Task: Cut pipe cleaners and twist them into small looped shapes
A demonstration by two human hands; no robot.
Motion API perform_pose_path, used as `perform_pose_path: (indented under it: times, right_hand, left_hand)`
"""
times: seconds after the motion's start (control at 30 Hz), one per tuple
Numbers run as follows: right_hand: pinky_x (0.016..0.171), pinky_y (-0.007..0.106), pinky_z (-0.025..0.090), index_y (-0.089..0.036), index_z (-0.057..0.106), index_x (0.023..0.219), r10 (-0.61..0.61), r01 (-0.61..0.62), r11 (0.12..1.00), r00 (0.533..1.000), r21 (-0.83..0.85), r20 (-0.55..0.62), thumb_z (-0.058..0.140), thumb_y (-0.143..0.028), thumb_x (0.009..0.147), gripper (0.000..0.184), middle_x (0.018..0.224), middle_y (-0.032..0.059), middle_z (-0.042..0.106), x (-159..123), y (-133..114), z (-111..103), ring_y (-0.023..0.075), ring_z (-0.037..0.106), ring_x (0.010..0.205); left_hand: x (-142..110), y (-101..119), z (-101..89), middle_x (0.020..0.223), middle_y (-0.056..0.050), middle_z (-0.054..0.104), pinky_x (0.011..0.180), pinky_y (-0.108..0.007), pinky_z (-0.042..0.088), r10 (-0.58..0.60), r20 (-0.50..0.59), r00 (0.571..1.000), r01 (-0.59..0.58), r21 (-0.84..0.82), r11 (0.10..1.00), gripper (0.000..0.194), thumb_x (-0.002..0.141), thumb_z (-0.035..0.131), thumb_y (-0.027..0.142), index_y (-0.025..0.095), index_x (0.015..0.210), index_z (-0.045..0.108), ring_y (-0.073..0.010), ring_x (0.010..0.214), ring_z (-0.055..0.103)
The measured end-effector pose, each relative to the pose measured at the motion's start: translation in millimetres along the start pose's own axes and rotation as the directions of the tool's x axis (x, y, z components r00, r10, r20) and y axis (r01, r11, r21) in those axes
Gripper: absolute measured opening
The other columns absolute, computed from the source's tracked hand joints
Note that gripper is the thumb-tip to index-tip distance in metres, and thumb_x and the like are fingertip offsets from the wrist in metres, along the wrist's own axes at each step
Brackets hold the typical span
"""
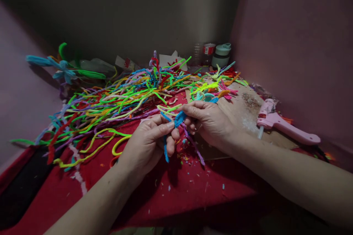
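Between my two hands is a blue pipe cleaner, bent into a small flat loop. My left hand pinches its lower left part between thumb and fingers, and a loose blue end hangs down below those fingers. The thumb and forefinger of my right hand grip the loop's upper right side. Both hands are closed on it, above the front of the table. Behind them lies a big tangled heap of pipe cleaners in many colours. A purple pipe cleaner lies just below my right fingers.
A pink glue gun lies on the right, by a cardboard sheet. At the back stand a lidded cup and a bottle with a red label. A blue pipe-cleaner flower rises at left. Fibre scraps dot the red cloth.
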State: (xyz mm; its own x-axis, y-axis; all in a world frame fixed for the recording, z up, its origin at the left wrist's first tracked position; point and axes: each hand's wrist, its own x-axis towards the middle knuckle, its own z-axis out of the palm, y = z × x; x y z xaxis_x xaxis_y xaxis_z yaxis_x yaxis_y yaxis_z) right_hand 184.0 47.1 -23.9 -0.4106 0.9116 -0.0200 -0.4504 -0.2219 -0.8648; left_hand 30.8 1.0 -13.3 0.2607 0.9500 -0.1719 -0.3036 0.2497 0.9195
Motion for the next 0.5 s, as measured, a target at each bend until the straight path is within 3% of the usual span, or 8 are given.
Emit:
perform_pose_path:
  times: [0.17,0.37,0.5]
  right_hand:
    - [0.043,0.019,0.035,-0.015,0.062,0.071,-0.028,0.028,1.000,0.998,0.004,0.047,0.067,-0.039,0.074,0.025,0.056,-0.0024,0.057,0.1,1.2,0.0,0.0059,0.047,0.044]
    - [0.047,0.021,0.038,-0.014,0.061,0.066,-0.010,0.017,0.999,0.986,-0.040,0.164,0.068,-0.029,0.074,0.018,0.055,-0.0017,0.059,-5.7,1.2,3.9,0.0073,0.050,0.047]
    - [0.048,0.021,0.040,-0.014,0.059,0.062,0.003,0.005,0.999,0.989,-0.050,0.149,0.067,-0.029,0.074,0.021,0.054,-0.0014,0.059,-7.4,1.9,6.1,0.0084,0.052,0.047]
  left_hand:
    - [-2.4,2.6,4.4,0.061,0.001,0.063,0.041,-0.016,0.038,0.033,-0.052,0.998,-0.032,0.028,0.999,0.006,0.080,0.058,0.019,0.014,0.080,0.054,-0.0049,0.038,0.051]
    - [-6.1,3.7,11.1,0.066,-0.001,0.065,0.047,-0.017,0.043,0.086,-0.158,0.984,-0.067,0.119,0.991,0.014,0.077,0.063,0.025,0.015,0.085,0.057,-0.0074,0.046,0.056]
    - [-6.7,2.1,11.0,0.066,0.000,0.065,0.050,-0.019,0.045,0.099,-0.169,0.981,-0.061,0.213,0.975,0.017,0.077,0.064,0.029,0.016,0.088,0.060,-0.0096,0.050,0.058]
